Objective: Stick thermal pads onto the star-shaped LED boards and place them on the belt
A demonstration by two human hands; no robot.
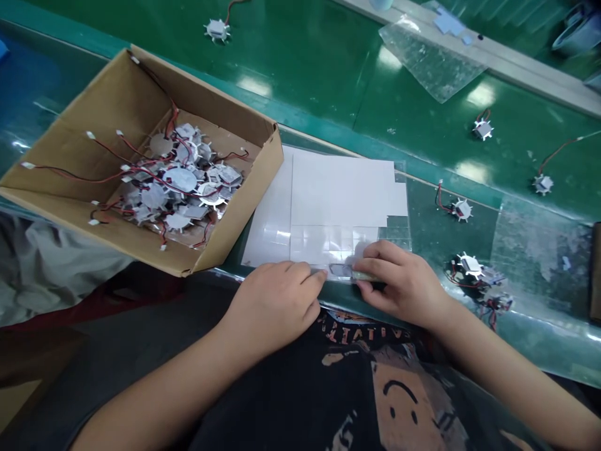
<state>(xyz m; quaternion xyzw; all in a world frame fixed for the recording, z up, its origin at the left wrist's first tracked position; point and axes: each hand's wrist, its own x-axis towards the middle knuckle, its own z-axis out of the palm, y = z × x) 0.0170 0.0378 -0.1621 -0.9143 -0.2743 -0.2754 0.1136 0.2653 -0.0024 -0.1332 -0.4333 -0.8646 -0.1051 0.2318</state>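
Note:
In front of me lies a sheet of small clear square stickers, partly covered by white paper. My left hand rests at the sheet's near edge with fingers curled; its index fingertip touches the sheet, and whatever the other fingers hold is hidden. My right hand pinches a small pale strip between thumb and fingers at the same edge. Between the two hands a small clear piece lies on the sheet. What kind of thing the strip is, I cannot tell.
A cardboard box at left holds several silvery round parts with red and black wires. Similar parts lie right of my right hand and farther back on the green table. Clear plastic sheets lie at the back and right.

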